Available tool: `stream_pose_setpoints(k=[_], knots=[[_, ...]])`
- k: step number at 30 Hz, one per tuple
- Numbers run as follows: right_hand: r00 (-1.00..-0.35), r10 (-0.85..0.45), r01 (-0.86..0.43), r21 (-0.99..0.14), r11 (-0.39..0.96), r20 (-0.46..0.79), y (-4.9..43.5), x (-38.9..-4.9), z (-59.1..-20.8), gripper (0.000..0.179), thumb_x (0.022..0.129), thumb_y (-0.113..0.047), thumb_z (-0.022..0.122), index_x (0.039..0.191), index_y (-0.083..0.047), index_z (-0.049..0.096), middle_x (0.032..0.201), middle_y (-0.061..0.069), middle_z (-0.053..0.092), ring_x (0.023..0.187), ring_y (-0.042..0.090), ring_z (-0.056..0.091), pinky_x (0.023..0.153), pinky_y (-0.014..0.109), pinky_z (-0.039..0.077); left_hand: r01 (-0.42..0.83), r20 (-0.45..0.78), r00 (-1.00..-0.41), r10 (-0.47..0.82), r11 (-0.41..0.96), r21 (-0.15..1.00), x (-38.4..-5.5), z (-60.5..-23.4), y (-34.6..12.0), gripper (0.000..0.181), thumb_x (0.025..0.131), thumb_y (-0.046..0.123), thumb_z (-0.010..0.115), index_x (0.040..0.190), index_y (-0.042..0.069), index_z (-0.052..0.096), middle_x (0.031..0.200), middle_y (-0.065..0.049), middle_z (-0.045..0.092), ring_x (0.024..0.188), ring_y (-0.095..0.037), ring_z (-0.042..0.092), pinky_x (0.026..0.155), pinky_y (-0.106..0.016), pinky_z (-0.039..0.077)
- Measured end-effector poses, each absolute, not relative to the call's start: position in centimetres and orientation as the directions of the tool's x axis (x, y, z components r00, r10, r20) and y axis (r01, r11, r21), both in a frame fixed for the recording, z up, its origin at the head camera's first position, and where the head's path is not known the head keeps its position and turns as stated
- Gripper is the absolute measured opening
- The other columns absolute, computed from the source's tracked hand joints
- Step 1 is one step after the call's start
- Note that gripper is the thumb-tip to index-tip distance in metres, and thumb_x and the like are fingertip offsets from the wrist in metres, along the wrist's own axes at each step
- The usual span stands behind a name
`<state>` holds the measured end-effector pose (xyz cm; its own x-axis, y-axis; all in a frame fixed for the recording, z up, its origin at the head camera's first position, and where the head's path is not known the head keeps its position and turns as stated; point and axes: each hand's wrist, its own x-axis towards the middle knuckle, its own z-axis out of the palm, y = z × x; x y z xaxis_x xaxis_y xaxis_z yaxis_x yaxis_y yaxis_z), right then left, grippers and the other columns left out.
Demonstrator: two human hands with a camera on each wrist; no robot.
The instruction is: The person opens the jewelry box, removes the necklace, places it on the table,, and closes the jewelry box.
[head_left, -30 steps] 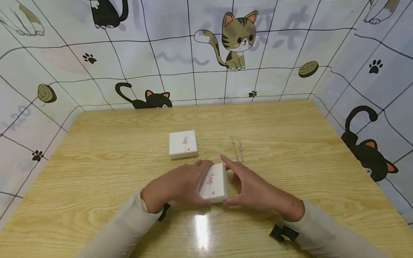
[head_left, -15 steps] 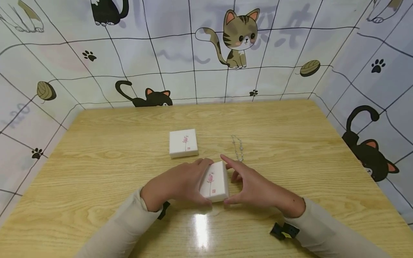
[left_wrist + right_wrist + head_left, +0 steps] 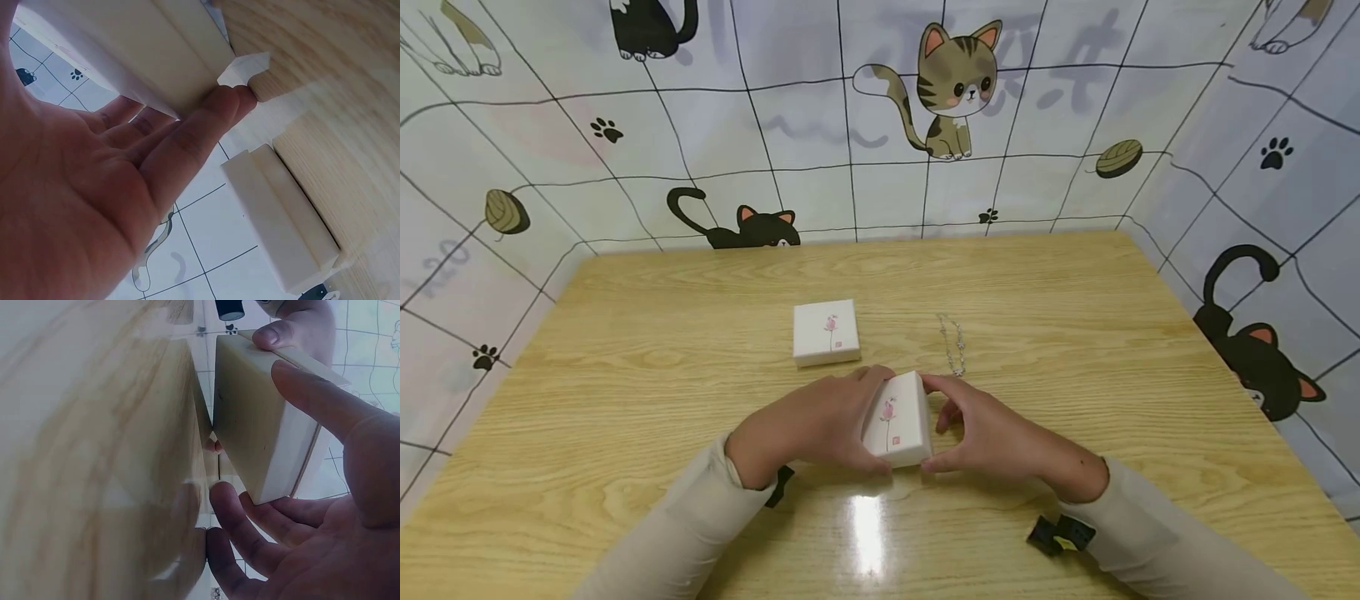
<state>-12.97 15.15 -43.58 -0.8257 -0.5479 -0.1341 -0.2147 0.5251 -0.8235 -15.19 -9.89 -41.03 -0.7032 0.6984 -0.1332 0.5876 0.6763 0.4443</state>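
A small white box (image 3: 898,421) with a pink flower print lies between my two hands near the table's middle. My left hand (image 3: 820,423) grips its left side, thumb on the near side and fingers on the far side. At its right end my right hand (image 3: 1000,429) pinches the near and far corners between thumb and forefinger, the other fingers bent beneath. The right wrist view shows the box (image 3: 253,419) tilted, with a seam along its side and its underside partly off the table. Beyond the right hand lies a thin silver chain bracelet (image 3: 960,346).
A second white box (image 3: 825,332) with the same flower print sits behind the left hand, seen also in the left wrist view as a white box (image 3: 281,219). The wooden table (image 3: 625,350) meets a cat-printed cloth (image 3: 805,133) at its back and sides.
My right forefinger has come down and inward onto the box's far right corner. The left hand and both boxes stay nearly where they were.
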Motion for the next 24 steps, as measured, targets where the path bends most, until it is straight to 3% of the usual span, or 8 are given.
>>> stream_pose_setpoints(k=[10,18,24], knots=[[-0.820,-0.549,-0.200,-0.820,0.536,-0.160,15.4,-13.4,-44.0,0.099,0.072,-0.030,0.091,0.150,-0.010,0.035,0.124,0.007,0.057,0.096,0.020,0.059,0.075,0.027,0.050,0.573,-0.130,-0.698,0.704,0.659,0.487,-15.3,-40.9,-10.1,0.099,0.069,0.050,0.087,0.144,0.011,0.035,0.103,0.003,0.056,0.081,-0.008,0.057,0.073,-0.023,0.049],[-0.817,-0.555,-0.196,-0.829,0.523,-0.156,15.6,-13.5,-44.2,0.105,0.072,-0.026,0.091,0.155,-0.016,0.027,0.137,0.009,0.048,0.096,0.020,0.058,0.076,0.028,0.049,0.551,-0.153,-0.697,0.701,0.659,0.511,-15.8,-40.9,-10.2,0.104,0.072,0.051,0.085,0.152,0.020,0.026,0.102,0.006,0.055,0.080,-0.007,0.058,0.071,-0.023,0.049],[-0.812,-0.565,-0.218,-0.823,0.524,-0.145,15.5,-13.6,-44.3,0.098,0.074,-0.022,0.089,0.153,-0.015,0.031,0.111,0.005,0.057,0.093,0.019,0.057,0.079,0.027,0.047,0.507,-0.141,-0.729,0.670,0.666,0.546,-16.2,-40.7,-11.1,0.110,0.071,0.046,0.088,0.156,0.027,0.021,0.110,0.008,0.052,0.089,-0.008,0.056,0.077,-0.025,0.049]])
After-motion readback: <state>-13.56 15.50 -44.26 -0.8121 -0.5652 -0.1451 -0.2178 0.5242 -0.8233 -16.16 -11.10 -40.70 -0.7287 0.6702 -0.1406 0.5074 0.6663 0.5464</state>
